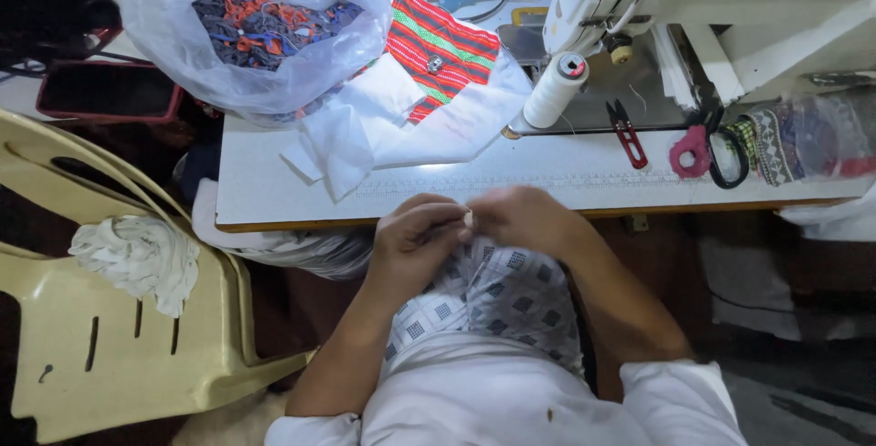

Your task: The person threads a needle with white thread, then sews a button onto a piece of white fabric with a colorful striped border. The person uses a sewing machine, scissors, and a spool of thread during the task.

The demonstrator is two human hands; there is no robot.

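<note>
Both hands meet at frame centre, just below the surface (547,192) edge — left hand (415,241) and right hand (522,218) fingers pinching a small white scrap (468,219). Keep pinches close, fabric taut.

We look down on a white worktop (547,181) with a wood-coloured edge, brightly lit beside a white sewing machine (730,8). A cream plastic chair (109,337) stands at left on a dark, shadowed floor (794,318).
</note>
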